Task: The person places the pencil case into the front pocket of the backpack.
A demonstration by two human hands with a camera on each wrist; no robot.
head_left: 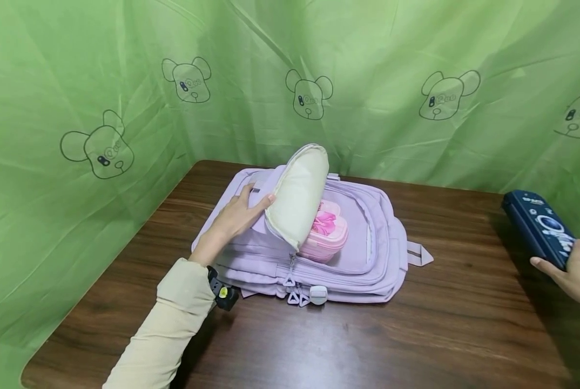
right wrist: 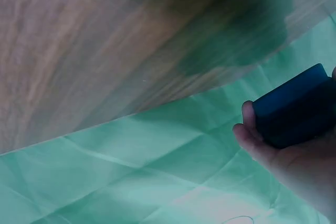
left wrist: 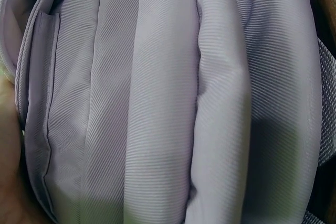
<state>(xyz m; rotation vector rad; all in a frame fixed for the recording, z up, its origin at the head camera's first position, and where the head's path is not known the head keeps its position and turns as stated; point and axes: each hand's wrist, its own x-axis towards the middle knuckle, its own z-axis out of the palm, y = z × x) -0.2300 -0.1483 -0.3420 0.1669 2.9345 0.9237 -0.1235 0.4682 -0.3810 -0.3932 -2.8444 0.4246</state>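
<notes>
A lilac backpack (head_left: 363, 254) lies on the table, its front pocket unzipped. My left hand (head_left: 236, 216) holds the pocket's flap (head_left: 299, 197) folded back, thumb at the edge of its cream lining. Inside the open pocket sits a pink case (head_left: 326, 229) with a bow-like picture, partly covered by the flap. At the far right, my right hand (head_left: 579, 273) grips one end of a dark blue pencil case (head_left: 538, 227) printed with an astronaut. The right wrist view shows the pencil case (right wrist: 294, 108) in shadow, between thumb and fingers. Ribbed backpack fabric (left wrist: 163, 103) fills the left wrist view.
The brown wooden table (head_left: 465, 324) carries the backpack in its middle. Green curtains (head_left: 377, 54) with bear-head drawings hang behind and at both sides. Zipper pulls (head_left: 294, 297) and a strap loop (head_left: 418, 254) stick out from the backpack.
</notes>
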